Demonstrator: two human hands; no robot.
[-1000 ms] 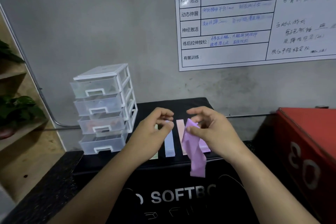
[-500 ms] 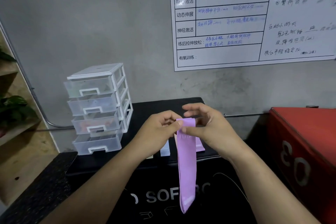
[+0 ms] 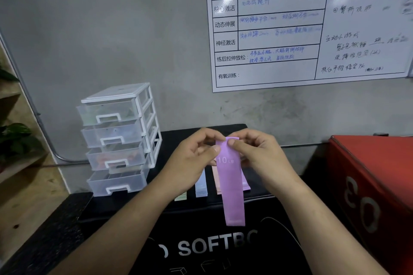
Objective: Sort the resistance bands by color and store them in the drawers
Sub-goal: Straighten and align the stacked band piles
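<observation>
Both hands are raised over the middle of the black box. The left hand and the right hand are each closed in a pinch on the top edge of a purple band, thumb in front and fingers curled behind. The band is held upright between them and hangs straight down, its lower end reaching past the front edge of the box top. White lettering reading "10 LB" is seen just below the thumbs.

On the box top behind the hanging band, other bands are laid flat in a row toward the front edge: a green band at the left, partly hidden by the left wrist, then a stack of blue bands, then pink bands, with more purple bands beside them at the right.

A clear drawer unit with a white frame and four drawers is placed at the back left corner of the box top; something reddish is seen through the third drawer.

A whiteboard with handwriting is fixed to the grey wall, a red box is set to the right, and a wooden shelf with a plant to the left.
</observation>
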